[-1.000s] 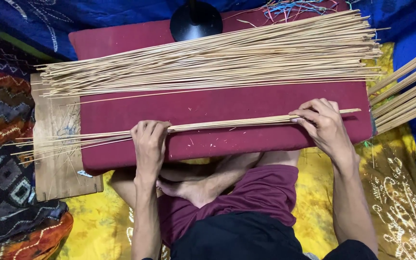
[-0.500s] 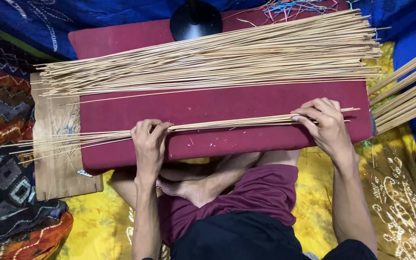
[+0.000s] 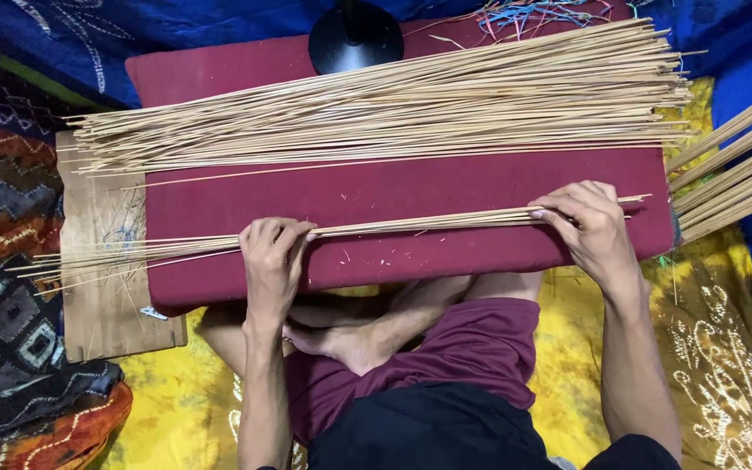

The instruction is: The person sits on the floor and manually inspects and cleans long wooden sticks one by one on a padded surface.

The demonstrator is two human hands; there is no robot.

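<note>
A thin bundle of long pale sticks (image 3: 411,225) lies across the near part of a dark red cushion (image 3: 393,187). My left hand (image 3: 270,261) is curled over the bundle near its middle-left, pressing it onto the cushion. My right hand (image 3: 589,226) pinches the bundle near its right end with fingers and thumb. The bundle's left ends (image 3: 106,256) fan out past the cushion over a wooden board (image 3: 102,296). A much larger pile of the same sticks (image 3: 393,109) lies across the far part of the cushion.
A black round stand base (image 3: 355,39) sits at the cushion's far edge, with loose coloured threads (image 3: 541,13) beside it. More thick sticks (image 3: 733,170) jut in from the right. Patterned cloths lie at left, yellow cloth (image 3: 707,331) under my crossed legs.
My right hand has shifted slightly along the bundle's right end and the sticks have drawn closer together. My left hand stays in place.
</note>
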